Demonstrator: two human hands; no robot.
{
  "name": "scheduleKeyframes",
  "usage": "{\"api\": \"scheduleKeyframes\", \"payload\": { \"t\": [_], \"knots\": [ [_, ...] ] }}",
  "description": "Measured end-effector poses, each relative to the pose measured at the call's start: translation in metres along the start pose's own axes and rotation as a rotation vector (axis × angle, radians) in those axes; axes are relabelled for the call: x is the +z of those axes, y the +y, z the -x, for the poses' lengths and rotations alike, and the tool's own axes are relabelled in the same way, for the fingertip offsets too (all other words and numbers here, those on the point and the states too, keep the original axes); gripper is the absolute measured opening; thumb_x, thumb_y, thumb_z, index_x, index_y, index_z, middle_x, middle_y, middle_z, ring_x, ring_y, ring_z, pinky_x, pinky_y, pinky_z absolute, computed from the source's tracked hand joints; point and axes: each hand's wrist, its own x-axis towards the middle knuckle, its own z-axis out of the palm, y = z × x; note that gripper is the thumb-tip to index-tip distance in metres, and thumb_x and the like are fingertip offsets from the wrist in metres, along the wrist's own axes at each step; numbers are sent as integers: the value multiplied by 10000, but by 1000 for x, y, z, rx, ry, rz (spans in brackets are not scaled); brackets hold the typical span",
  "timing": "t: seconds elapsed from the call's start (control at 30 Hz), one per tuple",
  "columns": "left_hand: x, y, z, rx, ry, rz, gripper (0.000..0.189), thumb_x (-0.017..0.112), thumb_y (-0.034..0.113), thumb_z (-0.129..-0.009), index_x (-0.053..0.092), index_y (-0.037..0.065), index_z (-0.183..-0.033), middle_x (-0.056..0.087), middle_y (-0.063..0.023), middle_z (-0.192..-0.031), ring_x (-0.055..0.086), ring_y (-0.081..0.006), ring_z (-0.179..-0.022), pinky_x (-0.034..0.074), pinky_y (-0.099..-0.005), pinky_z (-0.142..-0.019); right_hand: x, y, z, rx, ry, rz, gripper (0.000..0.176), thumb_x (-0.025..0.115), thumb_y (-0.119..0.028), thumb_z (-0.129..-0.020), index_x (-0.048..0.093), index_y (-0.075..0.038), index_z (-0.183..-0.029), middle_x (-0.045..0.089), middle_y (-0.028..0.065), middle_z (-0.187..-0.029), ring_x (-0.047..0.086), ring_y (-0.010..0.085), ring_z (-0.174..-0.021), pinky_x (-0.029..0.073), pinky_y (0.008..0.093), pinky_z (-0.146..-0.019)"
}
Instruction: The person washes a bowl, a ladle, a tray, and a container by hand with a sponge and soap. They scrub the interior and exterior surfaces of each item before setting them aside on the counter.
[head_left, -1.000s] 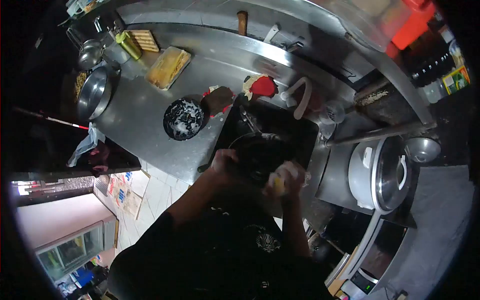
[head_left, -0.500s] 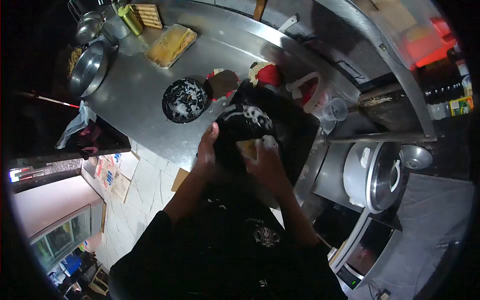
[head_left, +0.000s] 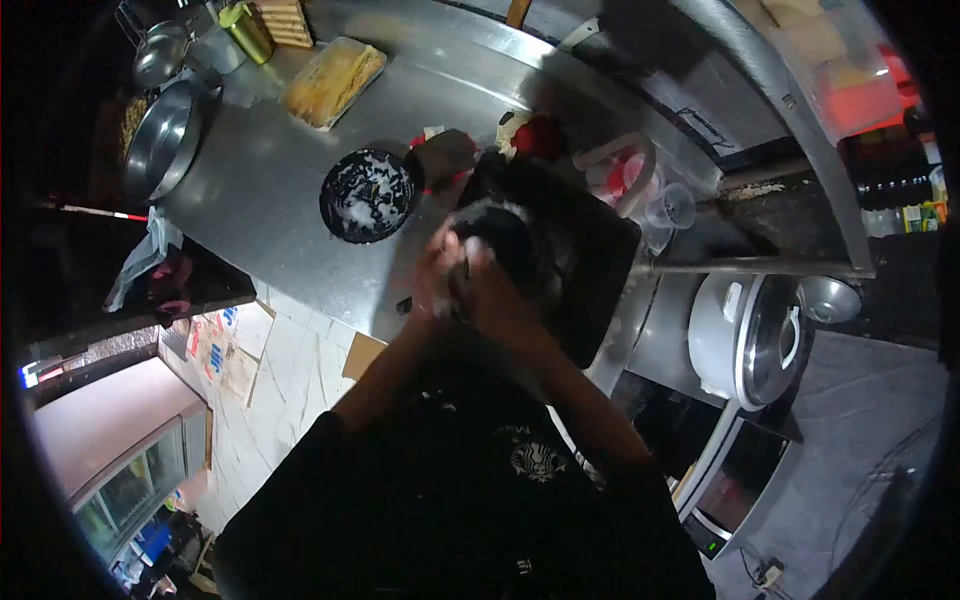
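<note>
While left hand (head_left: 434, 275) sits beside right hand (head_left: 490, 290), both overlap foamy pan (head_left: 505, 240).

Left hand (head_left: 433, 277) beside right hand (head_left: 490, 295), forearms (head_left: 580, 391) converging

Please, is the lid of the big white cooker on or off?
On. The lid covers the top of the white cooker, and no open gap is visible. Whether it is latched, I cannot tell.

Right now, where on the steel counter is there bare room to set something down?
The steel counter is bare between the shiny round steel bowl and the soapy round black pan, and from that pan to the counter's near edge. It's crowded around the left hand and right hand, and beside the curved pale spout.
</note>
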Motion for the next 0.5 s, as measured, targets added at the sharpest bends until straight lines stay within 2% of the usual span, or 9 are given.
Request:
{"api": "scheduleKeyframes", "payload": {
  "t": [0.03,0.07,0.1,0.23,0.3,0.33,0.37,0.4,0.5],
  "knots": [
    [2,-9,-2,67,42,-153,452,444,287,-1003,472,-27,-1327,566,-102,-1236,535,-173,-1140,409,-305,-992,6,0,-8,60,58,-1,399,541,-200,-880,519,-26,-1239,628,199,-969,633,311,-926,492,447,-817],
    [6,-10,-2,128,83,-306,471,446,285,-1001,457,-35,-1347,560,-107,-1249,534,-179,-1145,404,-305,-998,-2,8,-24,199,-114,69,398,555,-191,-858,529,-11,-1212,630,198,-982,625,328,-953,492,466,-843],
    [5,-7,-4,202,-12,-161,497,444,274,-998,432,-49,-1376,537,-126,-1293,530,-181,-1149,411,-306,-991,-10,12,-31,339,-291,136,397,570,-183,-836,539,4,-1184,632,197,-994,617,346,-980,492,485,-869],
    [-5,23,-16,126,22,16,486,428,277,-1000,448,-45,-1363,567,-119,-1246,552,-178,-1111,436,-302,-963,-18,-3,-22,268,-489,162,388,501,-248,-906,521,11,-1194,637,204,-935,655,318,-841,503,435,-789],
    [-11,7,-8,139,-13,-196,487,430,280,-1002,448,-47,-1363,576,-113,-1235,561,-184,-1103,439,-305,-966,-11,-19,-21,199,-559,-80,366,506,-249,-893,550,9,-1149,640,197,-940,656,323,-836,509,423,-782],
    [-13,1,-5,147,-38,-303,487,431,282,-1003,447,-47,-1362,580,-109,-1230,566,-187,-1099,441,-306,-968,15,-7,-18,161,-345,-41,369,522,-267,-881,564,-5,-1137,644,195,-934,655,326,-858,505,432,-798],
    [-15,-5,-4,-80,80,-235,491,446,299,-1002,449,-25,-1372,574,-99,-1241,558,-195,-1103,437,-312,-965,60,20,-8,124,-136,-1,371,537,-286,-870,578,-19,-1124,648,192,-928,654,329,-880,501,440,-813],
    [-8,2,-4,-17,53,-200,492,447,306,-1002,450,-15,-1375,571,-99,-1244,552,-196,-1106,435,-316,-961,84,37,-2,90,70,40,374,553,-304,-858,592,-32,-1112,652,190,-922,653,332,-903,498,449,-829],
    [-1,22,-10,97,-6,-58,495,448,323,-1003,450,5,-1382,562,-102,-1250,538,-202,-1115,430,-329,-953,8,18,-39,448,-496,160,406,589,-330,-839,606,-46,-1128,652,188,-1005,626,343,-1018,482,447,-888]
  ]
}}
